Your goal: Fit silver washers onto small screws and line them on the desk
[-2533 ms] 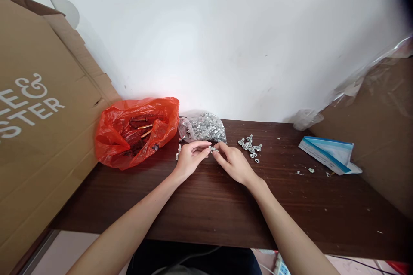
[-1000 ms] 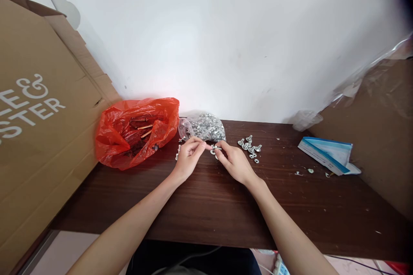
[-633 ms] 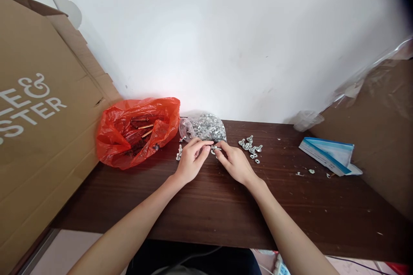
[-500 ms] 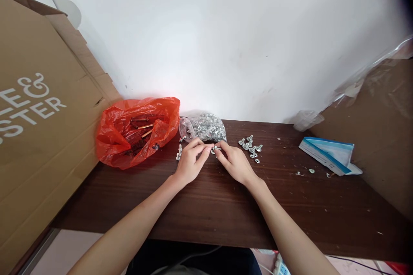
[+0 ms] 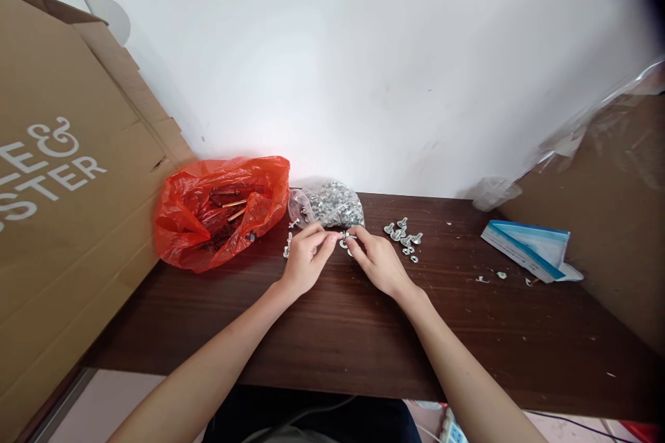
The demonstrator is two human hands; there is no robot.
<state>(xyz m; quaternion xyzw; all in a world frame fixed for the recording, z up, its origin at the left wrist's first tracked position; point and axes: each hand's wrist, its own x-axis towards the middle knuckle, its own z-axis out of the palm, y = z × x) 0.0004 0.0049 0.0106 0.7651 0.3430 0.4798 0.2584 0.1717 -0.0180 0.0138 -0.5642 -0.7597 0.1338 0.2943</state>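
Note:
My right hand pinches a small silver bolt between thumb and forefinger. Facing it, my left hand has its thumb and forefinger pressed together at the bolt's left end; the tiny piece in that pinch is mostly hidden. Under the fingertips, round metal washers or bolt heads lie on the table. To the right of my right hand is a loose group of bolts with a nut in front. A few more bolts lie just left of my left hand.
Behind my hands sits a clear bag of small metal hardware. A red plastic bag holding copper-coloured rods stands at left, beside a large cardboard box. A blue-and-white packet, plastic cup and another box are at right.
My left fingertips have shifted slightly left along the bolt, so a little more of the metal between my hands shows. Everything else is where it was.

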